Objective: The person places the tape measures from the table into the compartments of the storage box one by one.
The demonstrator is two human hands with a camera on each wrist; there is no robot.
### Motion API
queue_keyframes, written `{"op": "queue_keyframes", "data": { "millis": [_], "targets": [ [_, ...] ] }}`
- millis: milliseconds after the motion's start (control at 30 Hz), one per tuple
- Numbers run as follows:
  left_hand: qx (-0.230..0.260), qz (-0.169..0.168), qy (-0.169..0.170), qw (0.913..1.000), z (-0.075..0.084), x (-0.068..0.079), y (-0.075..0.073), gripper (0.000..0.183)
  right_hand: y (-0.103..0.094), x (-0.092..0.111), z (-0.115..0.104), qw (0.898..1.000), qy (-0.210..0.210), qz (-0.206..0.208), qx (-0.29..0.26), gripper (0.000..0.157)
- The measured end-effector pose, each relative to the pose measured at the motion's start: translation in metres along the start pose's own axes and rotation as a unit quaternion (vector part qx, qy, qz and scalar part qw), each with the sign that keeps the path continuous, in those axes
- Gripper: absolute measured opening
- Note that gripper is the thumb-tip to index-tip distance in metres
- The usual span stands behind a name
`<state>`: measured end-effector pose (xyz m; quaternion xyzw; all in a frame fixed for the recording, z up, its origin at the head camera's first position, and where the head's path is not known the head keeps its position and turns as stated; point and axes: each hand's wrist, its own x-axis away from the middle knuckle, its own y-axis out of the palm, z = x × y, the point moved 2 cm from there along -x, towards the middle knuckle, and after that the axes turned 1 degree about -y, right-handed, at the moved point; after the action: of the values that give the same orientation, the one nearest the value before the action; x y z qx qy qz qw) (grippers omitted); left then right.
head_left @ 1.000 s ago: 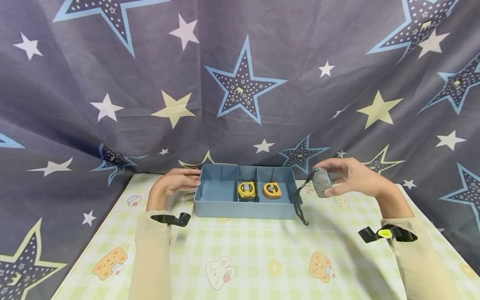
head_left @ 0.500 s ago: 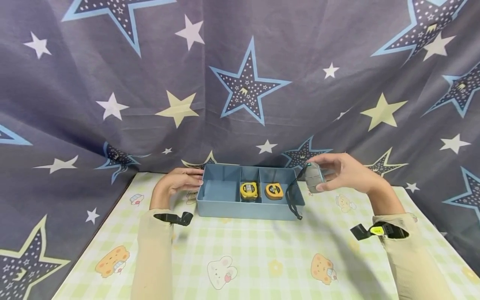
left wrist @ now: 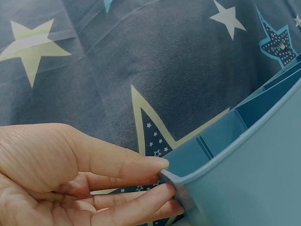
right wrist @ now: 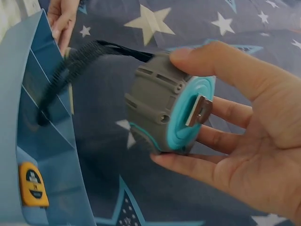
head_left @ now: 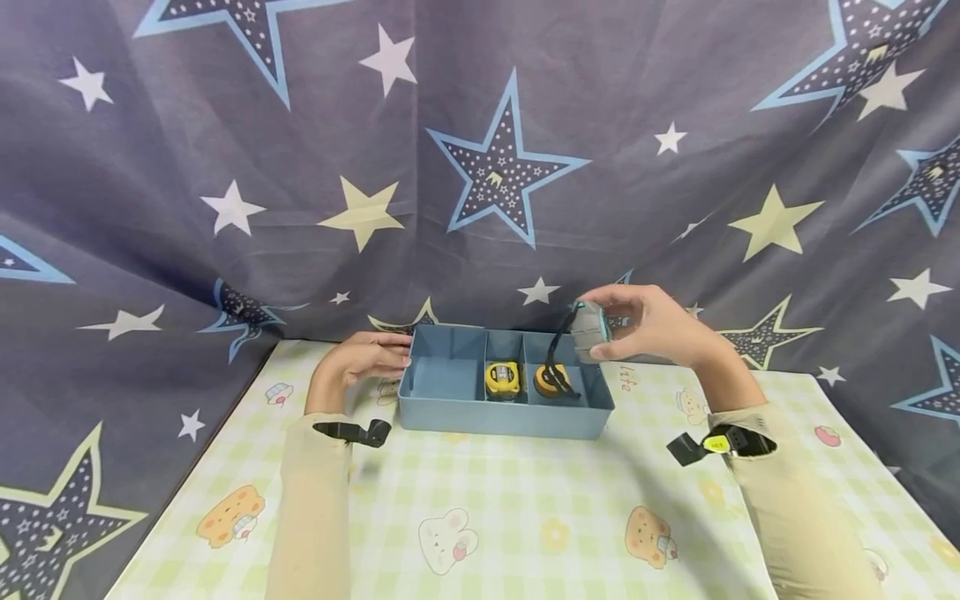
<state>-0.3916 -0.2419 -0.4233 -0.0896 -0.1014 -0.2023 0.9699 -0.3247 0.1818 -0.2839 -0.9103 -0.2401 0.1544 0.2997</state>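
Note:
My right hand (head_left: 654, 329) holds a grey and turquoise tape measure (right wrist: 155, 101) between thumb and fingers, above the back of the box's right compartment. Its black wrist strap (right wrist: 77, 68) dangles and overlaps an orange-yellow tape measure (head_left: 542, 385) lying in that compartment. A metal clip (right wrist: 200, 111) shows on its turquoise face. Another yellow tape measure (head_left: 502, 379) sits in the narrow middle compartment of the blue box (head_left: 506, 418). At the box's left end, my left hand (head_left: 367, 358) rests straight fingertips (left wrist: 162, 195) and thumb against the outside of the wall.
The box's wide left compartment (head_left: 448, 379) shows a bare floor. Under everything lies a green checked tablecloth (head_left: 525, 483) with cartoon prints. Right behind the box hangs a dark star-patterned curtain (head_left: 300, 167). Each sleeve carries a black strapped camera mount (head_left: 722, 442).
My right hand has moved left with the grey tape measure, from beside the box to over its right compartment; the strap now hangs inside. The left hand has stayed at the box's end.

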Motion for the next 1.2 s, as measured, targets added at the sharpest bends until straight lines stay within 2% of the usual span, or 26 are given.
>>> {"op": "queue_keyframes", "data": {
  "millis": [300, 633, 1200],
  "targets": [
    [-0.008, 0.006, -0.005, 0.9999, 0.001, 0.0, -0.002, 0.067, 0.02, -0.03, -0.014, 0.999, 0.018, 0.028, 0.011, 0.07],
    [0.001, 0.004, -0.006, 1.0, 0.001, -0.003, -0.001, 0.066, 0.047, -0.059, -0.025, 0.999, -0.014, 0.032, -0.005, 0.067],
    [0.002, 0.011, -0.012, 0.9999, 0.0, -0.004, -0.002, 0.066, 0.088, -0.094, -0.034, 0.998, -0.01, 0.049, -0.026, 0.067]
  ]
}}
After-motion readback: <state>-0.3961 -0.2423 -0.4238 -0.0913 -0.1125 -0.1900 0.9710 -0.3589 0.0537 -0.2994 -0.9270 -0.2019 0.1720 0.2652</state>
